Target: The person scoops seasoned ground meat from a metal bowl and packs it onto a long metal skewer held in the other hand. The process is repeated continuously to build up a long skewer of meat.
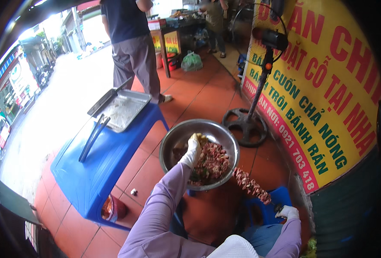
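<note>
A wide steel bowl (230,134) holds chopped raw meat (214,157) with some green bits. My left hand (193,150), in a white glove, reaches into the bowl from the near left. Its fingers curl into the meat, and the fingertips are partly hidden. Lower right, my right hand (288,213), also gloved, is closed round the dark handle end of a skewer (278,207). Meat pieces (251,186) are threaded thickly along that skewer, which slants up and left to just beside the bowl's rim. Both my sleeves are lilac.
Left of the bowl stands a blue plastic table (100,167) bearing a metal tray (128,112) and black-handled tongs (93,139). A red container (117,210) sits beneath it. Beyond the bowl is a pedestal fan (246,124) before a yellow sign (311,86). A person (132,47) stands behind the table.
</note>
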The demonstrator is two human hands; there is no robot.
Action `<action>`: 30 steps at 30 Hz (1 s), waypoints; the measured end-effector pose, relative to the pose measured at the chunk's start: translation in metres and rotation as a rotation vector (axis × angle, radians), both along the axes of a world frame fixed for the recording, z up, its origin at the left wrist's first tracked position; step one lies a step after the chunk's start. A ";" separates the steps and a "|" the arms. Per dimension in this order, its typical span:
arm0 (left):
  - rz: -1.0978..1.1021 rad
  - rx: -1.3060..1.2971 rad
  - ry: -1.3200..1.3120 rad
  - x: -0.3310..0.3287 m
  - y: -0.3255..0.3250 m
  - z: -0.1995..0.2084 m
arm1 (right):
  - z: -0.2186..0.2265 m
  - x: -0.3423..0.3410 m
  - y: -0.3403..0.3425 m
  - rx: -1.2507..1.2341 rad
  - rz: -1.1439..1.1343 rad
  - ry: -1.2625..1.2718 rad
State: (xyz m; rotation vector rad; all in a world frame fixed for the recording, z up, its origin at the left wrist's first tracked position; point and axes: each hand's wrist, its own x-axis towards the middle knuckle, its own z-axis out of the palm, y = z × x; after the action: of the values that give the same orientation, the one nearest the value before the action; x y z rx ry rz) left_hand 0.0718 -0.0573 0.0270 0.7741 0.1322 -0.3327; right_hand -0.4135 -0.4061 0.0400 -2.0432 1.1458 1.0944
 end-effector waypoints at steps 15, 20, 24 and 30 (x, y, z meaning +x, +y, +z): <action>-0.004 0.081 -0.125 -0.002 -0.006 -0.009 | -0.010 -0.012 -0.007 -0.068 0.003 0.018; -0.016 0.175 -0.131 0.003 0.004 -0.006 | -0.010 -0.007 -0.004 -0.067 0.017 -0.002; -0.065 0.113 -0.402 0.021 0.032 -0.020 | -0.030 -0.008 -0.021 -0.098 0.085 -0.030; -0.117 0.058 -0.114 0.025 0.041 -0.012 | -0.022 -0.017 -0.014 0.039 0.002 -0.051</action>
State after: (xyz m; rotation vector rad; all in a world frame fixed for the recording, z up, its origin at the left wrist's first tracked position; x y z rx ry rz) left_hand 0.0963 -0.0165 0.0149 0.8577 -0.0105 -0.3957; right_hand -0.4302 -0.4201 0.0176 -2.0311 1.0893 1.0513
